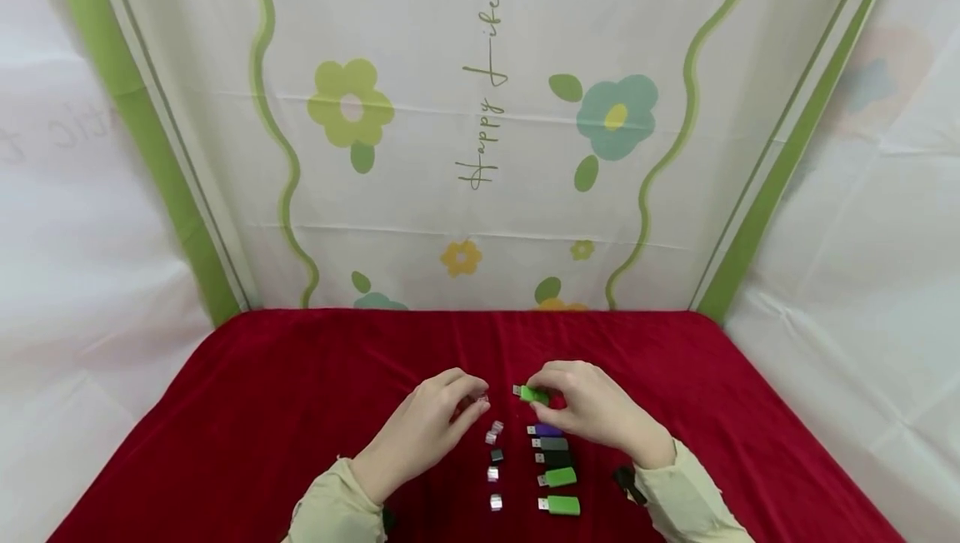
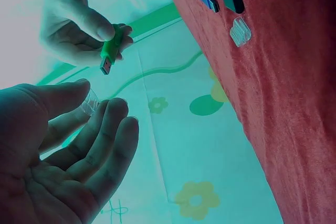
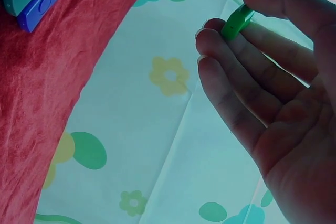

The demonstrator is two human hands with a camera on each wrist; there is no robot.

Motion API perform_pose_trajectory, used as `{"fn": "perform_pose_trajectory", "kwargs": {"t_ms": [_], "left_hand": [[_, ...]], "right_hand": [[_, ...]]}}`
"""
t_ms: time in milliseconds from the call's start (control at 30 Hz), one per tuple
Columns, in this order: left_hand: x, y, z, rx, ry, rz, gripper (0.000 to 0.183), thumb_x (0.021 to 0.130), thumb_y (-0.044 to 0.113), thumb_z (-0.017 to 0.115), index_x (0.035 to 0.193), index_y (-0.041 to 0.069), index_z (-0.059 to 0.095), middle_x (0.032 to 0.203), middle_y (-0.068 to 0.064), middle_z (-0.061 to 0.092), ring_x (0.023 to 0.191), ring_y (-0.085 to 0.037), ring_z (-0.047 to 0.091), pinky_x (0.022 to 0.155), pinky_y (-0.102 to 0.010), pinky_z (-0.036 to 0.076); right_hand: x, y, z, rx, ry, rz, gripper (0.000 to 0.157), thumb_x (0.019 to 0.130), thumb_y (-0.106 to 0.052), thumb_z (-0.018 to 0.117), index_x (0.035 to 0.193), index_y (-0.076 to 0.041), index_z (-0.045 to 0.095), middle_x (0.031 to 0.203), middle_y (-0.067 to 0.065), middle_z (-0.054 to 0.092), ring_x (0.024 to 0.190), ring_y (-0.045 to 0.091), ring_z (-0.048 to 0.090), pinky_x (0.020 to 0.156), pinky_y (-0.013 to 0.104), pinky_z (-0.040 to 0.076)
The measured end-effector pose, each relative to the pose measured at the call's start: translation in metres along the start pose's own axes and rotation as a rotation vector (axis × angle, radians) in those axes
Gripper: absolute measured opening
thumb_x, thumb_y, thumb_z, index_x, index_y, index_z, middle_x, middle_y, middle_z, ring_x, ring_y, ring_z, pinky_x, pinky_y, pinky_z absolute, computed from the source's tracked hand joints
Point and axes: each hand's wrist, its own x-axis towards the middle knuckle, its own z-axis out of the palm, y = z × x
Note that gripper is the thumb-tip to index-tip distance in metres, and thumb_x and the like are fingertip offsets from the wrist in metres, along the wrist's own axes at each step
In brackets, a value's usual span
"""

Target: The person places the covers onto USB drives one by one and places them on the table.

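My left hand [image 1: 431,418] pinches a small clear cap [image 2: 90,103] between thumb and fingertips. Facing it, my right hand [image 1: 588,406] holds a green USB stick [image 1: 534,395] by its body, with the bare metal plug pointing toward the left hand. A short gap separates the cap and the plug. In the left wrist view the stick [image 2: 110,53] hangs plug-down from the other hand's thumb and fingers. The right wrist view shows only the green end [image 3: 237,22] between thumb and fingertips.
Uncapped USB sticks lie in a column below the right hand: blue-purple [image 1: 547,430], grey [image 1: 553,444], black [image 1: 555,458] and two green ones [image 1: 562,505]. Left of them runs a column of clear caps [image 1: 496,502] and a black cap [image 1: 497,455]. Red cloth [image 1: 300,393] covers the table.
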Motion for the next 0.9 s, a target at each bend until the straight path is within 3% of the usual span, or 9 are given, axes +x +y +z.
{"fn": "perform_pose_trajectory", "kwargs": {"t_ms": [167,433,900], "left_hand": [[0.002,0.001,-0.001,0.006,0.022,0.008,0.017,0.089,0.016,0.075,0.104,0.01,0.069,0.097,0.006,0.062,0.08,-0.002,0.059,0.071,-0.018,0.051],[0.002,0.006,0.0,-0.025,-0.011,0.005,0.017,0.091,0.017,0.073,0.106,0.009,0.069,0.098,0.004,0.063,0.08,-0.003,0.059,0.072,-0.018,0.051],[0.0,0.014,0.002,0.006,-0.001,0.039,0.018,0.089,0.015,0.075,0.105,0.008,0.07,0.097,0.003,0.063,0.077,-0.008,0.059,0.07,-0.015,0.049]], "right_hand": [[0.001,0.0,-0.001,-0.012,0.026,-0.031,0.012,0.083,-0.009,0.077,0.093,-0.013,0.073,0.086,-0.013,0.062,0.068,0.001,0.053,0.061,0.017,0.047],[0.0,-0.004,0.003,-0.041,0.048,-0.07,0.013,0.081,-0.01,0.079,0.093,-0.014,0.073,0.087,-0.012,0.062,0.07,0.003,0.056,0.065,0.015,0.048],[0.001,-0.02,0.0,-0.072,0.059,-0.139,0.015,0.08,-0.009,0.079,0.093,-0.012,0.072,0.086,-0.008,0.062,0.069,-0.001,0.052,0.064,0.01,0.045]]}}
